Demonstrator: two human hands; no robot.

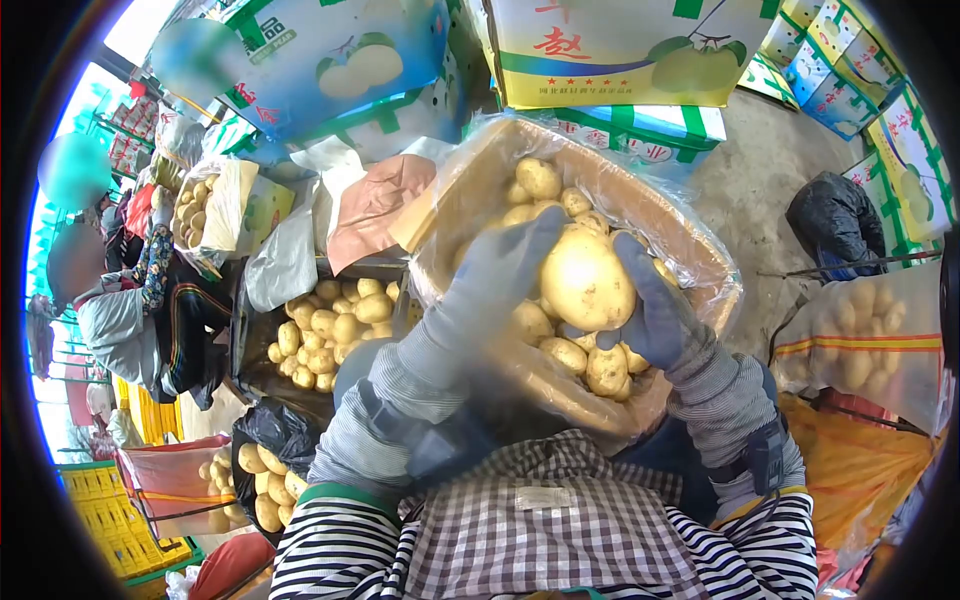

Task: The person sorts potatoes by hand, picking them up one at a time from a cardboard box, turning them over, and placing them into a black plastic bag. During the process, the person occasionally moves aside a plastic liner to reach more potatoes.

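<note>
A large potato [588, 278] is held above an open carton [690, 235] lined with clear plastic. My gloved right hand [652, 305] grips it from the right, fingers along its side and a dark fingertip showing below. On the potato's left is my gloved left hand [515, 262], slightly blurred, its fingers stretched out close to the potato's edge. More potatoes [607, 370] lie in the carton beneath and behind my hands. The carton stands right in front of my checked apron [560, 520].
Left of the carton is a crate of potatoes [325, 335], with a black-lined container [275, 440] nearer me. Printed boxes [620, 60] are stacked behind. A clear bag of potatoes [860, 335] stands at right. Another person [125, 320] sits at far left.
</note>
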